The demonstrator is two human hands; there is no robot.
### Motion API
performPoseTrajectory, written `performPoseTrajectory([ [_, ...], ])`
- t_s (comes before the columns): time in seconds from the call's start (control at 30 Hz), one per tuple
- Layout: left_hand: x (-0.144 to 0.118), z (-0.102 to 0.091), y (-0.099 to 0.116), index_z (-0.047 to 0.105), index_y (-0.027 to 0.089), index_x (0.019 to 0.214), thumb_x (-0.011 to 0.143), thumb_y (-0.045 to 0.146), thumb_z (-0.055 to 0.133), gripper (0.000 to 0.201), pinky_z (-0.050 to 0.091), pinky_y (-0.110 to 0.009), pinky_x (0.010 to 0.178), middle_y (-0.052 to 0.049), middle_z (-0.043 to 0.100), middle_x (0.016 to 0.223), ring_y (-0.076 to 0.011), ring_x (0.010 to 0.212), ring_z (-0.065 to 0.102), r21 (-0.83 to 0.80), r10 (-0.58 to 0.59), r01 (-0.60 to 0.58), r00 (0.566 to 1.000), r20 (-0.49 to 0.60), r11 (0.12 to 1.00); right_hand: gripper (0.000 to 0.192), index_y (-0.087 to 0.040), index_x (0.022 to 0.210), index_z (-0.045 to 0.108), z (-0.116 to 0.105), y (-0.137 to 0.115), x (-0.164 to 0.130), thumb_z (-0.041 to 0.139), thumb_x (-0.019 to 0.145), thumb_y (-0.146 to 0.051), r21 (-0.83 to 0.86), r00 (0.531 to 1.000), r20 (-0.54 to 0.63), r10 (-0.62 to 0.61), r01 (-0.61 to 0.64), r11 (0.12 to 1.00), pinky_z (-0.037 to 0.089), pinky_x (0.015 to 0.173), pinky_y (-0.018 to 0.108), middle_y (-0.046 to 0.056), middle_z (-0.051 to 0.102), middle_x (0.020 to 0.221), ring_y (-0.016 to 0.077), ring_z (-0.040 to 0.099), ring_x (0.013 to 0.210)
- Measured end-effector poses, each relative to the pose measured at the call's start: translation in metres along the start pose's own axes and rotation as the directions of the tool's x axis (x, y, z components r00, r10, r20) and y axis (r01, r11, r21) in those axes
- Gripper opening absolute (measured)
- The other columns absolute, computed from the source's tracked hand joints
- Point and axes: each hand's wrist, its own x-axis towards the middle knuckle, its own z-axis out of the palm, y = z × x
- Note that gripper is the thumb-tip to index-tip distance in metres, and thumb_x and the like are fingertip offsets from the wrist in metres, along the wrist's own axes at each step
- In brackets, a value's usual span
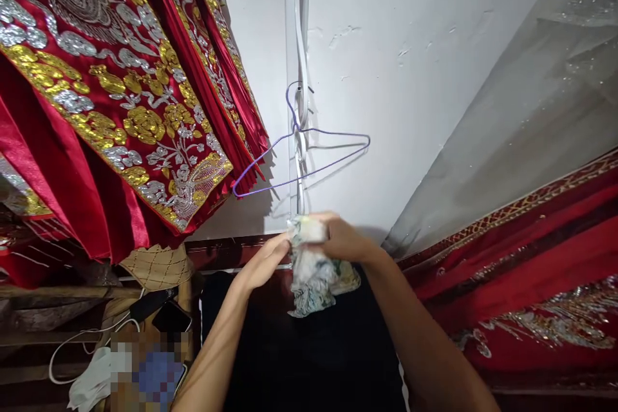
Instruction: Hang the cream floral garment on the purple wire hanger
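holding cloth point(313, 277) below hanger point(316, 172), open wall point(391, 71) rightward

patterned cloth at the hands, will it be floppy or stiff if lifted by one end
Probably floppy: the patterned cloth falls in soft, bunched folds below the right hand. It is likely light, since its crinkled lower edge looks thin. It would probably crumple rather than roll, being loosely gathered with no rigid shape.

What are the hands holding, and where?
A crumpled patterned cloth, near its top, by the right hand; the left hand is at its edge, grip unclear.
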Motion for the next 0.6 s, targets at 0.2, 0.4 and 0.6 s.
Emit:
performPoseTrajectory([
  [0.2,-0.02,-0.039,-0.017,0.069,0.018,0.081,0.091,0.046,0.058,0.032,0.046,-0.026,0.069,-0.002,0.07,0.08,-0.0203,0.072,0.06,0.399,-0.134,0.115,0.991,0.019,0.91,0.027,-0.018,0.101,0.073,-0.055,0.017,0.061,0.059,0.077,-0.02,-0.325,0.825,-0.489,-0.281,0.126,0.937,0.047,0.082,0.031,0.005,0.073,0.104,0.0188,0.064,0.089],
  [0.4,-0.023,-0.092,0.002,0.066,0.021,0.078,0.091,0.034,0.05,0.026,0.047,-0.029,0.072,-0.006,0.071,0.078,-0.0223,0.072,0.064,0.707,-0.291,0.289,0.949,-0.121,0.646,0.021,-0.017,0.07,0.06,-0.078,0.037,0.048,0.055,0.084,-0.033,-0.465,0.878,-0.443,-0.181,-0.053,0.884,0.032,0.058,0.026,-0.001,0.053,0.063,0.0147,0.048,0.061],
  [0.6,0.019,-0.113,0.044,0.067,0.015,0.098,0.097,0.035,0.035,0.038,0.048,-0.04,0.101,-0.016,0.072,0.112,-0.0286,0.108,0.067,0.86,-0.099,0.162,0.987,-0.129,0.485,0.028,-0.019,0.063,0.047,-0.099,0.0,0.015,0.057,0.083,-0.035,-0.523,0.826,-0.509,-0.243,-0.073,0.849,0.029,0.06,0.026,-0.002,0.044,0.061,0.0137,0.041,0.063],
])
